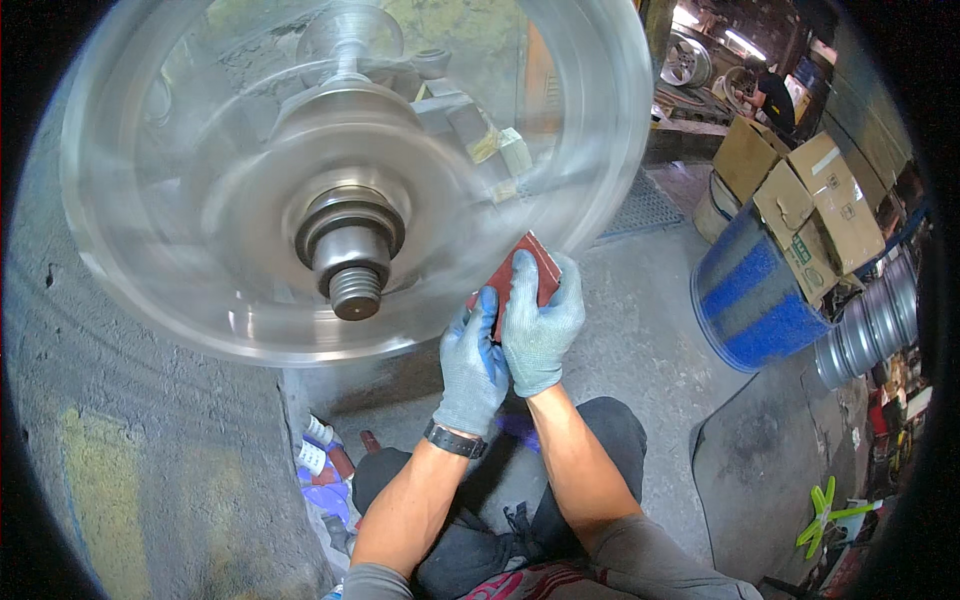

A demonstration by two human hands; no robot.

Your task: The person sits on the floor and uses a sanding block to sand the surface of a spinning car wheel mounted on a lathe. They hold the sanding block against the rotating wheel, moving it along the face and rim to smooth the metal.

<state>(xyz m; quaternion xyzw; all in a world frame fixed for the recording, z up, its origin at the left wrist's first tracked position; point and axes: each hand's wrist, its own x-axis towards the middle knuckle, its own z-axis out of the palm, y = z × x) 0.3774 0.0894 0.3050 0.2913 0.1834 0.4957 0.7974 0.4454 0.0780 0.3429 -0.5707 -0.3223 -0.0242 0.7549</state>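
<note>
A large silver wheel rim [606, 110], blurred by spinning, fills the upper left. It sits on a spindle with a threaded metal end [355, 292]. Both my hands wear grey gloves and grip a folded reddish-brown sheet of sandpaper [547, 284] at the wheel's lower right edge. My left hand [474, 368] has its fingers closed on the sheet's lower left part, its thumb stained blue. My right hand [541, 328] pinches the right part, thumb laid along the front. Whether the sheet touches the rim is hard to tell.
On the right stands a blue barrel [750, 285] topped with open cardboard boxes [822, 205]; silver rims [870, 325] lie beside it. A green star-shaped object [822, 517] is at lower right. Rolls and cloths [325, 465] lie left of my knees. Another person [772, 98] works far back.
</note>
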